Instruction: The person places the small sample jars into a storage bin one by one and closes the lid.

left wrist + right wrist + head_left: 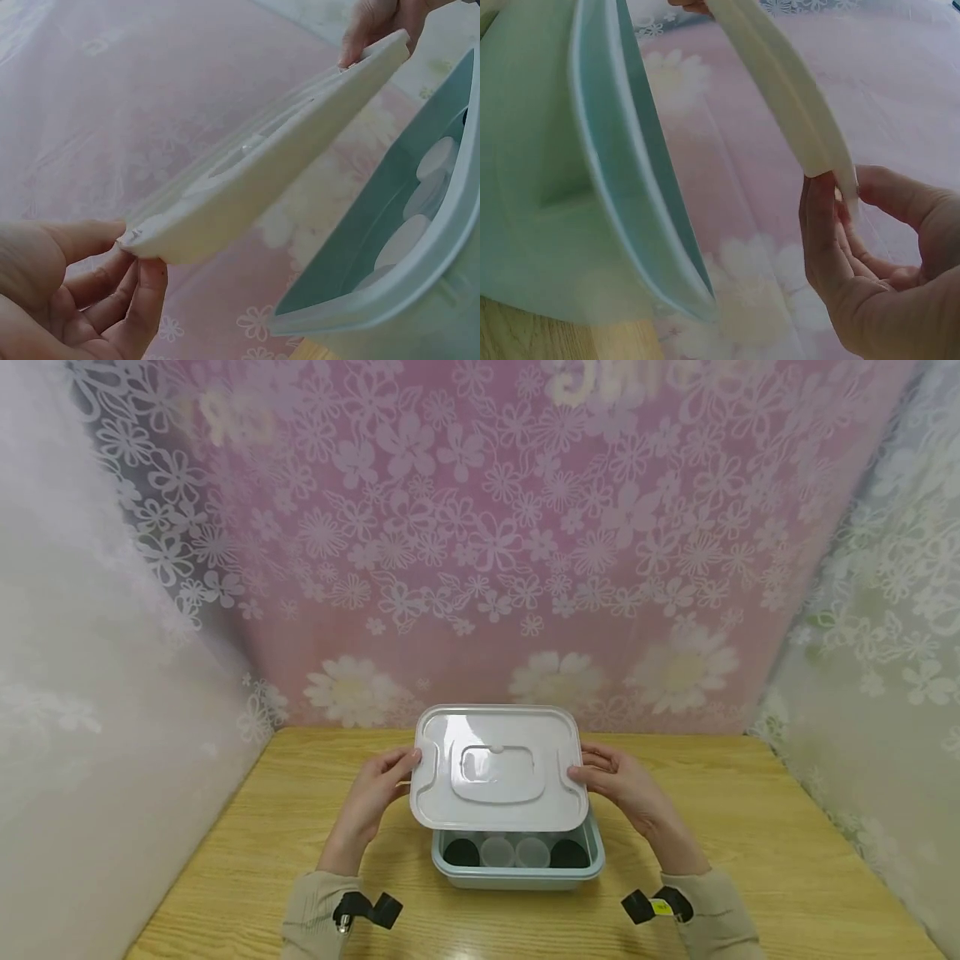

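A white rectangular lid is held up by both hands, tilted above a light blue-green plastic box. My left hand pinches the lid's left edge, thumb on top and fingers beneath, as the left wrist view also shows. At the opposite edge my right hand pinches the lid the same way; in the right wrist view its thumb lies against one face. Inside the box stands a row of round-topped things, two whitish ones between two black ones. The lid hides the box's back part.
The box stands on a wood-grain table. Behind the table hangs a pink flowered curtain, with pale patterned sheets at both sides. Black straps with small dark cameras sit on both wrists, over beige sleeves.
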Motion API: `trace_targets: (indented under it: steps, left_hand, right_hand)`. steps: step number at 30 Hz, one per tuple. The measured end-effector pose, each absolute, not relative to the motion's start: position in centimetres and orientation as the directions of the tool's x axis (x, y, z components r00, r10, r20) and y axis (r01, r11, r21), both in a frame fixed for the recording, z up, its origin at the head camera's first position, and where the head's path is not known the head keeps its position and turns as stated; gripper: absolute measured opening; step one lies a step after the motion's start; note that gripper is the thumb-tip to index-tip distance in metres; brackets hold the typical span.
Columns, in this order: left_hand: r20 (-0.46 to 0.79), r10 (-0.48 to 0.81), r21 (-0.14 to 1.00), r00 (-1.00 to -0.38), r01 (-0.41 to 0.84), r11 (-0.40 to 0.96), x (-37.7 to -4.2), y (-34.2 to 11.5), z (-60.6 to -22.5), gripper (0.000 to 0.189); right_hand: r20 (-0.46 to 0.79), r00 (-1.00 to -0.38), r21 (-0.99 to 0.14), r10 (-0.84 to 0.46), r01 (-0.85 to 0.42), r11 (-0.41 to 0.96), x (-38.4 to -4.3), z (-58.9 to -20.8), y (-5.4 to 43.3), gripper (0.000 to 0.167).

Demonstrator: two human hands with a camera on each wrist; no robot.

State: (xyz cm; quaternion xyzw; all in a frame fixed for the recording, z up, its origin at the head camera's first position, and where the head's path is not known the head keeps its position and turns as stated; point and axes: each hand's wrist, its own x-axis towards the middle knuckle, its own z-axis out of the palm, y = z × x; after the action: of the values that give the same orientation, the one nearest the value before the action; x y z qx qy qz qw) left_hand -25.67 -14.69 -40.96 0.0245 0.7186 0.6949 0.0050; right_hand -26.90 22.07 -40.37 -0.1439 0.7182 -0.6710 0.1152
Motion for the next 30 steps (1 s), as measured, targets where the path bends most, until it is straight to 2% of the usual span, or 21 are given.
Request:
trace_targets:
  steps: [11, 15, 22, 27, 30]
  left_hand:
    - [0.062, -0.007, 0.998, -0.998, 0.062, 0.010, -25.70, -14.50, -40.83, 0.040]
    - [0.081, -0.037, 0.997, -0.996, 0.081, -0.001, -25.60, -14.48, -40.79, 0.042]
    - [0.081, -0.087, 0.994, -0.993, 0.086, -0.064, -25.37, -14.49, -40.43, 0.034]
    - [0.012, -0.051, 0.998, -0.999, 0.015, -0.063, -25.40, -14.56, -40.34, 0.031]
    - [0.005, 0.044, 0.999, -0.999, 0.002, -0.053, -25.43, -14.92, -40.59, 0.035]
  right_hand:
    - [0.155, -0.959, -0.977, -0.239, -0.184, 0.106, -26.68, -40.19, 21.42, 0.059]
    - [0.205, -0.956, -0.968, -0.209, -0.229, 0.101, -26.47, -40.14, 21.38, 0.051]
    - [0.327, -0.933, -0.938, -0.147, -0.340, 0.073, -26.35, -40.32, 21.41, 0.036]
    - [0.418, -0.899, -0.905, -0.131, -0.425, 0.030, -26.37, -40.48, 21.41, 0.030]
    - [0.454, -0.882, -0.889, -0.125, -0.458, 0.002, -26.39, -40.62, 21.42, 0.025]
